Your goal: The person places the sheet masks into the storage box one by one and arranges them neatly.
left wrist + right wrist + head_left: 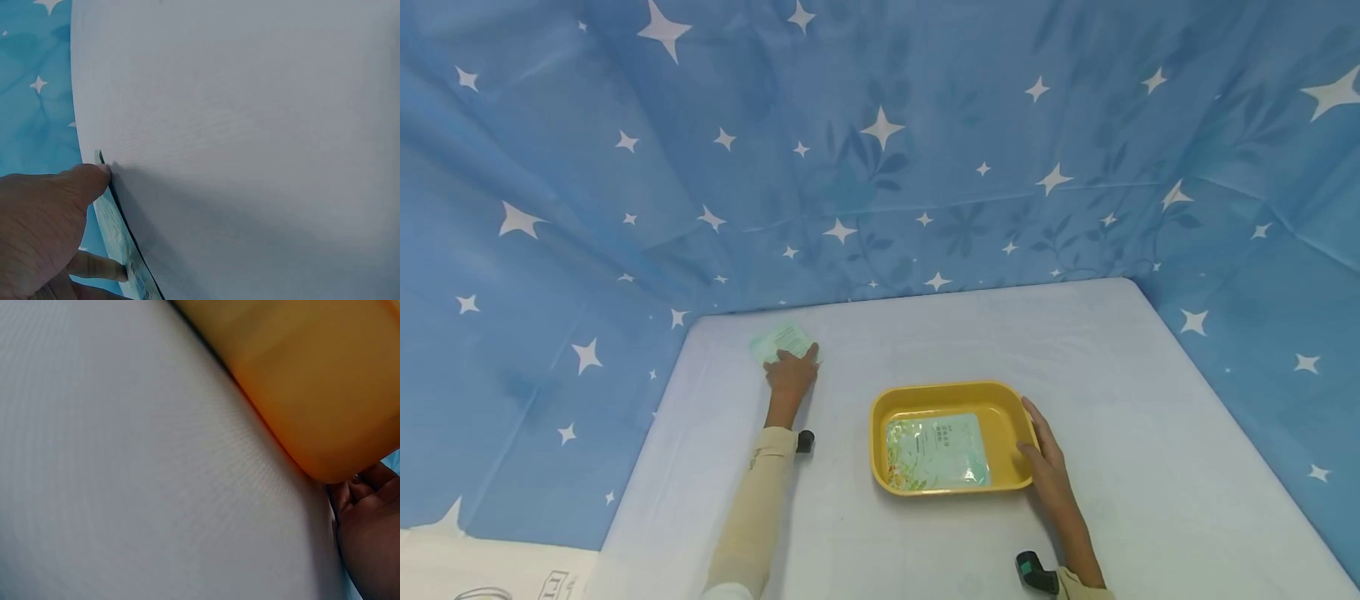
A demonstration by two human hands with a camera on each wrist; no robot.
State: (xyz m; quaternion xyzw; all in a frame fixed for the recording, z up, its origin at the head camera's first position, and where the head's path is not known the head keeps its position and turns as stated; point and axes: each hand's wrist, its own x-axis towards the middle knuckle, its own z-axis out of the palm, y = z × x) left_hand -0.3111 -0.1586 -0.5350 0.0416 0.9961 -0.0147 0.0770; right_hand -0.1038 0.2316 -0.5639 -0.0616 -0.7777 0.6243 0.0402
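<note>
At the table's far left lies a flat pale green packet [780,340] with small print. My left hand [792,372] reaches over its near side, thumb and fingers spread and touching it. In the left wrist view, the thumb [94,180] meets one part of the packet [114,231] and another finger touches farther along. My right hand [1051,468] grips the right end of a shallow yellow tray [1006,425], thumb over the rim and fingers outside. Inside the tray lies another light green packet [938,451] with a floral print. The right wrist view shows the tray's outer wall [312,394] beside the hand [372,528].
A white cloth covers the table [925,342]. Blue curtains [880,208] with white stars hang behind it and along both sides. At the lower left, a cream cloth with printing [512,567] borders the table.
</note>
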